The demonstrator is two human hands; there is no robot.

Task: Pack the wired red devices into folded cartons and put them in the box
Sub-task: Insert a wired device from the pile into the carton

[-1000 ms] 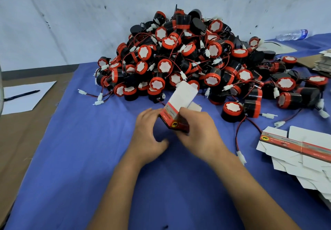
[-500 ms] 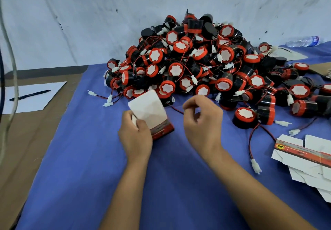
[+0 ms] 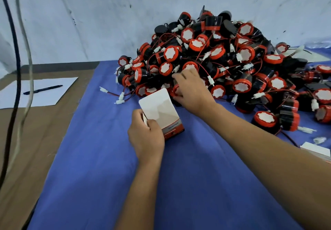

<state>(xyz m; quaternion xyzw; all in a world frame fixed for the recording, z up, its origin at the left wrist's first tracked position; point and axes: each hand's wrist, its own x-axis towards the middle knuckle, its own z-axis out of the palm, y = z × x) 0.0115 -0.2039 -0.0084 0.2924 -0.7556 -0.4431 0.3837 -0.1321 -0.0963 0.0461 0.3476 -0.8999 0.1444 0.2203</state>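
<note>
Standing on the table's blue cloth (image 3: 100,158), open flap up, carton (image 3: 162,115) gripped by left hand (image 3: 146,136); right hand (image 3: 192,91), nearer the heap (image 3: 223,64) at one o'clock, curls round one red device (image 3: 176,90).

Red devices (image 3: 222,64): too many to count, several dozen in one pile, each w/ red wires and white plugs. Folded carton (image 3: 162,114): 1, white w/ red band. Flat white card piece (image 3: 316,149) at right edge: at least 1, rest is cut off. Pen (image 3: 43,89): 1. Paper sheet (image 3: 35,96): 1. Hanging cables (image 3: 15,79) at left: 2. Hands: 2, left hand (image 3: 146,138) and right hand (image 3: 192,90).
</note>
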